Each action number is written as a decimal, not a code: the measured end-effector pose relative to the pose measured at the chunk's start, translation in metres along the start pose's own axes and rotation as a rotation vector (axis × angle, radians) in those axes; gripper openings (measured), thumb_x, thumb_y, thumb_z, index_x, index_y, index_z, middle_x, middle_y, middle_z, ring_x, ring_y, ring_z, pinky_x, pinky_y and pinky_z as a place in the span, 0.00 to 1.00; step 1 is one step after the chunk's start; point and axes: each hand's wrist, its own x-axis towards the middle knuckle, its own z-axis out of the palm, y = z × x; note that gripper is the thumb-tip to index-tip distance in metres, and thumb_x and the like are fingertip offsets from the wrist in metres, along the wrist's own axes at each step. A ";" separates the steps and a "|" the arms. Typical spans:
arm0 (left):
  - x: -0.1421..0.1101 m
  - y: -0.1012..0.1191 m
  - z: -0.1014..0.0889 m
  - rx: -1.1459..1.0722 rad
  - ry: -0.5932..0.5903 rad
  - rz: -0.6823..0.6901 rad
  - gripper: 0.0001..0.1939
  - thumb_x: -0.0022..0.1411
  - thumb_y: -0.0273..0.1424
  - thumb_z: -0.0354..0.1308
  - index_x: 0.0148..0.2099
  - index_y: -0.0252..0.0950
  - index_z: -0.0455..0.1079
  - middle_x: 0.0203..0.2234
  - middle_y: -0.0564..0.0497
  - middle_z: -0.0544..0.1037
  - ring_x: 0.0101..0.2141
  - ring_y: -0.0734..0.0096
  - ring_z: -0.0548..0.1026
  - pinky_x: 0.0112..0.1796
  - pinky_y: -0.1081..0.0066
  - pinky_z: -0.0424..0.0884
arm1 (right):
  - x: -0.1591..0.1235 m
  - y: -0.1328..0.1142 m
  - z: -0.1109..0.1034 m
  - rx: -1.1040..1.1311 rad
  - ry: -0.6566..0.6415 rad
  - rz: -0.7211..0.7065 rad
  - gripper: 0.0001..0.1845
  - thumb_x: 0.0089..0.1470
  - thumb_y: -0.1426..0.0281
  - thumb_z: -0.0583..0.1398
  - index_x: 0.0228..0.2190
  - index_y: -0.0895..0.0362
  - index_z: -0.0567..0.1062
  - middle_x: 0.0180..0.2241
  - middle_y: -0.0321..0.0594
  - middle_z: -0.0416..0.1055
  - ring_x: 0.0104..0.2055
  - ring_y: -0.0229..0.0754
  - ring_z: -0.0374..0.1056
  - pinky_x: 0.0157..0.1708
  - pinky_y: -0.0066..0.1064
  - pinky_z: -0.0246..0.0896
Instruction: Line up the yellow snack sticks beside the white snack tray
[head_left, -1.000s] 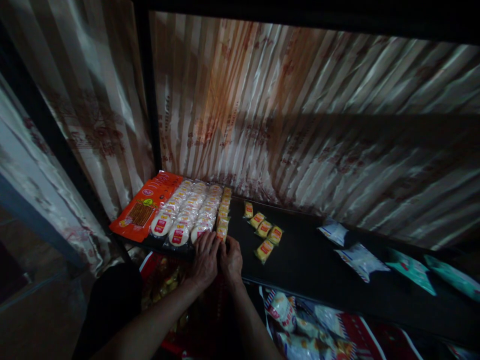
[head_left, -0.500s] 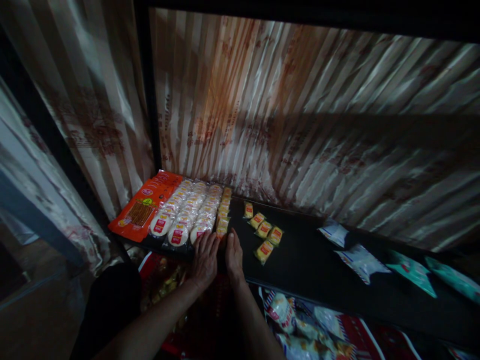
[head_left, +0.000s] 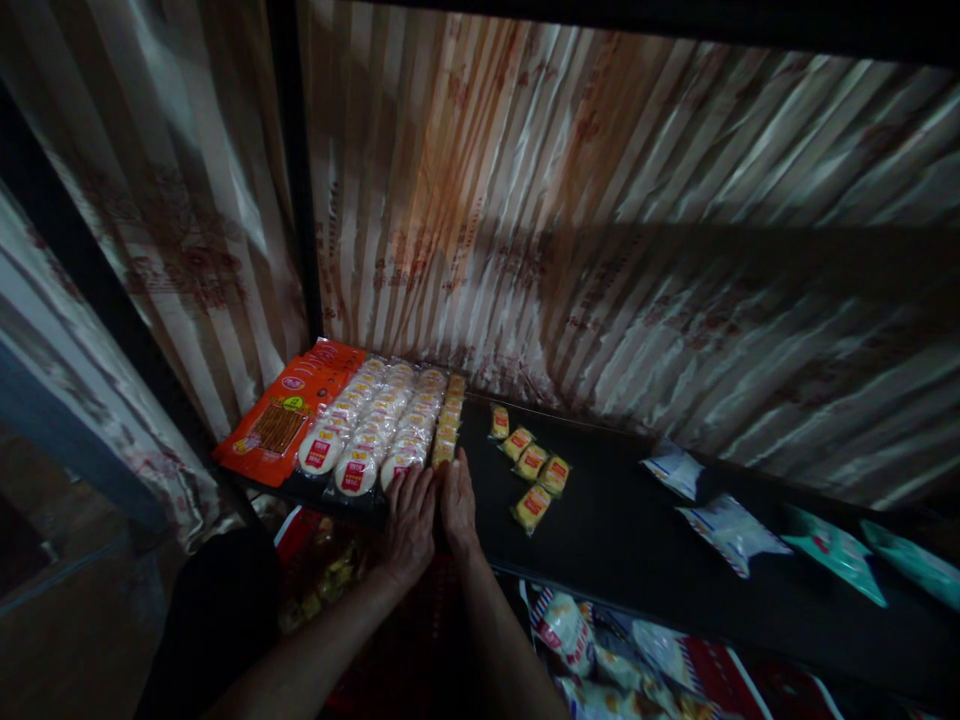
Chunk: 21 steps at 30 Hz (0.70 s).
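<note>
My left hand (head_left: 409, 515) and my right hand (head_left: 457, 500) lie side by side on the front edge of a dark shelf (head_left: 622, 540). Their fingers are stretched out flat against the near end of a row of small yellow packets (head_left: 447, 425). Left of that row lie rows of round white cakes (head_left: 375, 425) in clear wrap, and an orange snack bag (head_left: 285, 420) at the far left. Several loose yellow packets (head_left: 534, 470) lie just right of my right hand.
White packets (head_left: 731, 525) and green packets (head_left: 836, 550) lie further right on the shelf. A striped curtain (head_left: 600, 220) hangs behind. Below the shelf edge a lower level holds more wrapped snacks (head_left: 592, 650). A dark post (head_left: 296, 170) stands at the left.
My right hand has straightened from curled to flat and slid forward along the yellow row. The left hand has barely moved.
</note>
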 end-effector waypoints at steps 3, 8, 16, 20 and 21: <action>-0.001 -0.002 0.004 0.055 0.040 0.015 0.24 0.63 0.28 0.43 0.61 0.31 0.55 0.57 0.45 0.66 0.61 0.63 0.53 0.59 0.57 0.50 | 0.000 -0.005 0.005 0.000 -0.033 -0.007 0.42 0.55 0.47 0.41 0.59 0.66 0.57 0.62 0.52 0.52 0.64 0.47 0.47 0.62 0.40 0.40; -0.003 -0.003 0.008 0.103 0.037 0.007 0.22 0.65 0.31 0.42 0.60 0.33 0.57 0.57 0.48 0.66 0.61 0.64 0.53 0.59 0.58 0.51 | -0.003 -0.012 0.005 0.025 -0.026 0.055 0.44 0.54 0.47 0.39 0.59 0.67 0.56 0.61 0.54 0.54 0.63 0.47 0.49 0.61 0.39 0.41; -0.003 -0.006 0.004 0.133 0.023 0.016 0.23 0.65 0.30 0.40 0.62 0.35 0.54 0.56 0.48 0.67 0.60 0.67 0.55 0.58 0.60 0.53 | -0.004 -0.023 0.012 -0.062 0.159 0.101 0.35 0.57 0.55 0.39 0.52 0.66 0.66 0.53 0.56 0.66 0.57 0.50 0.59 0.56 0.39 0.50; -0.003 -0.014 -0.003 0.088 -0.006 0.082 0.24 0.62 0.29 0.42 0.60 0.34 0.57 0.55 0.44 0.68 0.60 0.63 0.55 0.59 0.56 0.51 | -0.009 -0.035 0.019 -0.124 0.213 0.133 0.30 0.58 0.60 0.42 0.50 0.66 0.68 0.49 0.55 0.69 0.53 0.50 0.63 0.54 0.38 0.53; -0.004 -0.015 -0.004 0.054 -0.018 0.107 0.25 0.61 0.32 0.44 0.59 0.32 0.58 0.55 0.42 0.67 0.61 0.60 0.53 0.59 0.55 0.50 | -0.010 -0.036 0.019 -0.137 0.217 0.122 0.28 0.58 0.61 0.43 0.49 0.66 0.69 0.49 0.55 0.70 0.53 0.50 0.64 0.53 0.38 0.54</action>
